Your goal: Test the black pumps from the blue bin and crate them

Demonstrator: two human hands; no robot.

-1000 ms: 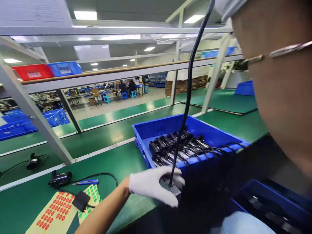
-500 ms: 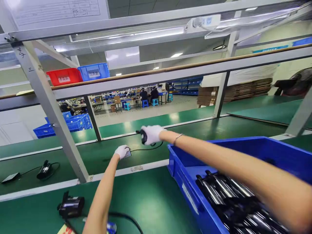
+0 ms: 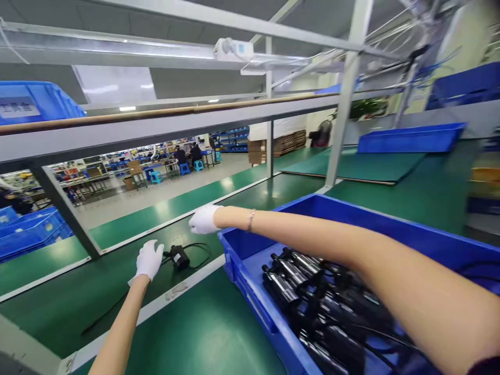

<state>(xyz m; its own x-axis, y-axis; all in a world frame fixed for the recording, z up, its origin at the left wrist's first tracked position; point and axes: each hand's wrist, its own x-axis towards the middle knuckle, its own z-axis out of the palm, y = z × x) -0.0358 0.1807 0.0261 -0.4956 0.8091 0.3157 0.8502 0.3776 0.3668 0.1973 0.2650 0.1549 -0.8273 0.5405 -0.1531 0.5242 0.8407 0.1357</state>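
Both my hands wear white gloves and reach out over the green conveyor belt (image 3: 117,291). My left hand (image 3: 149,259) hovers with its fingers spread, just left of a small black device (image 3: 179,257) with a looped black cable that lies on the belt. My right hand (image 3: 204,219) is stretched forward above and right of that device, fingers loosely extended and holding nothing. My right forearm crosses over a blue bin (image 3: 250,250) filled with several black cylindrical parts (image 3: 289,276) and cables.
A metal frame upright (image 3: 344,94) and a shelf rail (image 3: 156,130) cross the bench. A blue crate (image 3: 35,101) sits on the shelf at left; another blue tray (image 3: 410,138) lies far right. People sit at distant workstations (image 3: 187,153).
Both hands have let go of the black device and its cable, which now lie on the belt. The hands have lifted and opened; the view has swung right.
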